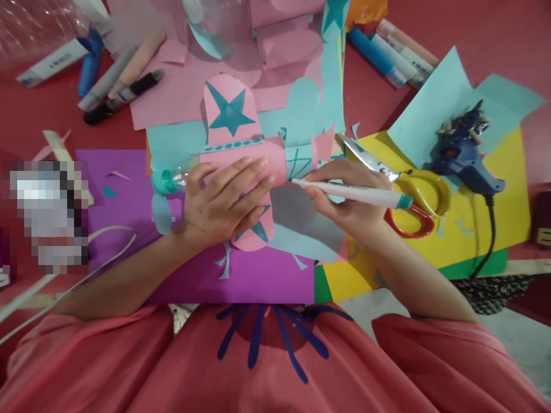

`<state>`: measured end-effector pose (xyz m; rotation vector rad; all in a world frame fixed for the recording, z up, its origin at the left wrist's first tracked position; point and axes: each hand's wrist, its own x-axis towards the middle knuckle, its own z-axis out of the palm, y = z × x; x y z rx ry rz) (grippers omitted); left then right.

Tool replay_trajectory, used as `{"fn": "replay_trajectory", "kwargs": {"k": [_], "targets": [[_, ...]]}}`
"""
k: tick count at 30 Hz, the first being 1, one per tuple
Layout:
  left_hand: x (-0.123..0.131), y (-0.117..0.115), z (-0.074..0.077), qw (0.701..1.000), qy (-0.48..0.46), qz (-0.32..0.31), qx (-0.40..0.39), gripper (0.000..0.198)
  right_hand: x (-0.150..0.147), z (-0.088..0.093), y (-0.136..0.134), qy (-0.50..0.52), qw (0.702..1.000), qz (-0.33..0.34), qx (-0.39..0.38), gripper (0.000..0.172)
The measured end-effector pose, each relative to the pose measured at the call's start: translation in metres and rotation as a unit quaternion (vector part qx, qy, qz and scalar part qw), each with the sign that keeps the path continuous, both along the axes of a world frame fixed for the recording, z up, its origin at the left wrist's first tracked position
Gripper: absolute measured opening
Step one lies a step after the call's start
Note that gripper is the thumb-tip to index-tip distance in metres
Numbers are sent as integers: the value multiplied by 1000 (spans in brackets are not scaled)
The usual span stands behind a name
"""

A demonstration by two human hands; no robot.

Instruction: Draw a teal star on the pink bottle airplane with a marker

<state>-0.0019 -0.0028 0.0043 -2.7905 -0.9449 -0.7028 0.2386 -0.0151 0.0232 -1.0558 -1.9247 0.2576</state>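
Observation:
A plastic bottle (pixel 172 179) with a teal cap lies on its side, wrapped in pink paper (pixel 241 155) that carries teal stars (pixel 230 113). My left hand (pixel 224 198) lies over the wrapped bottle, fingers curved down onto the pink paper and pressing it. My right hand (pixel 344 198) is closed round a white marker (pixel 353 194) with a teal end. The marker's tip touches the right edge of the pink wrap.
Red-and-yellow-handled scissors (pixel 408 198) lie just behind my right hand. A blue glue gun (pixel 465 152) rests on light blue paper (pixel 434 109) over a yellow sheet (pixel 495 218). Purple paper (pixel 129 229) lies under my left arm. Markers (pixel 116 86) and tubes (pixel 387 51) lie at the back.

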Motion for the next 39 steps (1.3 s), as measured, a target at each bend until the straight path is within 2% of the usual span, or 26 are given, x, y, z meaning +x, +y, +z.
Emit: {"fn": "replay_trajectory", "kwargs": {"k": [6,15,23,29,39], "targets": [[0,-2,0,1000,-4,-4,-19,57,7,-2,3,54,996,-66,-11,10],[-3,-2,-3,999,10,6,-49,59,3,-5,6,51,995,-77,-39,8],[2,-2,3,999,9,8,37,56,3,0,7,52,997,-62,-16,6],[1,-2,2,1000,18,11,18,47,7,3,3,6,996,-81,-35,15],[2,-1,2,1000,11,13,6,56,8,-2,0,-29,995,-96,7,14]]}}
